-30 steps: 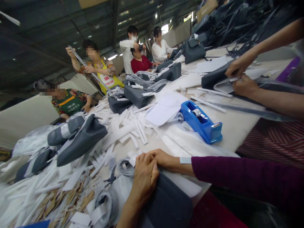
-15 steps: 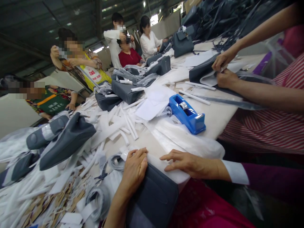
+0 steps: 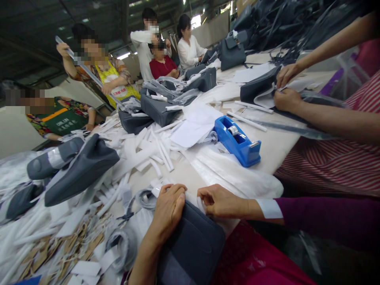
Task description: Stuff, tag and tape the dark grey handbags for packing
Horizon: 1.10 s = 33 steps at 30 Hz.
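Note:
A dark blue-grey handbag (image 3: 196, 241) lies at the near table edge against my lap. My left hand (image 3: 170, 211) is closed over its top edge, fingers together and curled over the far side. At the bag's upper right edge, my right hand (image 3: 221, 202) pinches a thin white sheet (image 3: 201, 205) that curls up between thumb and fingers. Just beyond both hands, a blue tape dispenser (image 3: 237, 142) with a roll in it stands on the table. Rolled grey straps (image 3: 147, 199) lie left of my left hand.
White rolls and paper scraps (image 3: 162, 150) cover much of the table. More dark bags (image 3: 83, 170) lie to the left and at the centre. On the right, a co-worker's hands (image 3: 286, 87) work on another bag. Other people stand or sit across the table.
My right hand has gone from spread fingers above the white sheet to a pinch on its edge, which now curls up. My left hand keeps its place on the handbag.

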Tool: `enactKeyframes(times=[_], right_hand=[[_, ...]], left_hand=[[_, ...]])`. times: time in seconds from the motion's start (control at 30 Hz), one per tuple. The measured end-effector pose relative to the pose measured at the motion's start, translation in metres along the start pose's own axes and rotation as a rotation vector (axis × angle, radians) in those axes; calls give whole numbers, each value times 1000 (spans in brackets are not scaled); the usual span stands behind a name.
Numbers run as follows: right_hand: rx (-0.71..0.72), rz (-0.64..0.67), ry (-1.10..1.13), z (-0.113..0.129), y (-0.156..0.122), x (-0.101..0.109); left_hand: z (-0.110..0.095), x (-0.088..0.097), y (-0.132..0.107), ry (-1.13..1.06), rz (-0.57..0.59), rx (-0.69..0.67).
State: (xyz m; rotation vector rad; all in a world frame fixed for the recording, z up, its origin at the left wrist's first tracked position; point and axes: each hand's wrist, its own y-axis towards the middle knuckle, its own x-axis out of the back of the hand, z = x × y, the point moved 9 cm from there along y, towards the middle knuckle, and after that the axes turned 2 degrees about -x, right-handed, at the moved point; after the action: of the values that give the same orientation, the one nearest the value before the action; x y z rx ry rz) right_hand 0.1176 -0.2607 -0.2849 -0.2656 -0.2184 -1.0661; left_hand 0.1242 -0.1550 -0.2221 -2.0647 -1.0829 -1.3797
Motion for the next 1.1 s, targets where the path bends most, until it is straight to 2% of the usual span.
enactKeyframes(times=[0.13, 0.2, 0.3, 0.37, 0.47, 0.53, 0.6, 0.67, 0.8, 0.9, 0.97, 1.0, 1.1], right_hand=[[-17, 207, 277, -7, -3, -10], [-47, 266, 398, -11, -6, -14], [-55, 184, 341, -11, -1, -10], [-44, 140, 186, -4, 6, -9], [-47, 138, -108, 13, 15, -10], [-53, 135, -224, 25, 18, -8], [-51, 135, -192, 33, 17, -6], [-78, 175, -22, 34, 15, -8], [-173, 312, 322, 16, 10, -29], [-170, 224, 435, -1, 10, -34], [-169, 174, 447, -9, 7, -33], [-187, 189, 422, -11, 5, -32], [-176, 233, 154, 2, 3, -15]], left_hand=[[1, 1, -2, -16, 3, 2], [2, 1, -2, -16, 4, 8], [1, -1, -2, -14, 17, 11], [1, -2, -1, -8, 18, 13], [0, -3, -2, 10, 6, 15], [-1, -3, -2, 20, 1, 10], [0, -3, -3, 20, -2, 6], [1, -3, -4, 14, -4, 5], [2, -7, 0, 42, 2, 10], [1, -12, 5, 134, 23, 8], [-2, -14, 8, 200, 17, -12], [-3, -14, 9, 223, 9, -22], [-5, -15, 9, 242, -10, -41]])
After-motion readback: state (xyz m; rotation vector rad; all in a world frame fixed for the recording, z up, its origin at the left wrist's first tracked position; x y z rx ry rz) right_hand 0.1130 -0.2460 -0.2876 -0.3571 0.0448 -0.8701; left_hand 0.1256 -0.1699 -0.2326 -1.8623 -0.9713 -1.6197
